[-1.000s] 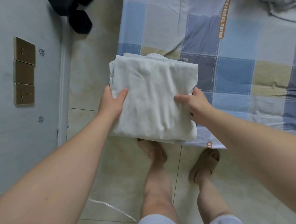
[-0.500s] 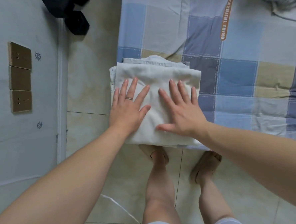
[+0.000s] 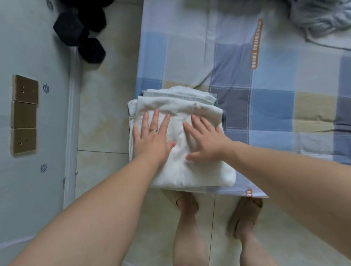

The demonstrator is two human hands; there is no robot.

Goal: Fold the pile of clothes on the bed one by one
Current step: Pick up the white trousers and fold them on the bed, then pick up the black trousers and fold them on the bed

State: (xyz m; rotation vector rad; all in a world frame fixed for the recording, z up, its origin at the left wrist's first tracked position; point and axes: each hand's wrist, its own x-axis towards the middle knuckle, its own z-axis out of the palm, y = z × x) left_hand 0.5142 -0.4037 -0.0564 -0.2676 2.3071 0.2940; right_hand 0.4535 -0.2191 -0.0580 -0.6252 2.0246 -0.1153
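Moved from edges onto folded white garment (image 3: 193, 173): left hand (image 3: 152, 143), right hand (image 3: 207, 142); fingers (image 3: 154, 119) spread flat atop.

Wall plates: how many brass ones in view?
3, in one vertical column on the wall: top plate, middle plate, bottom plate. None appears hidden.

L hand (image 3: 152, 142) & R hand (image 3: 207, 143) press flat on folded white garment (image 3: 193, 173) at bed (image 3: 271, 106) corner.
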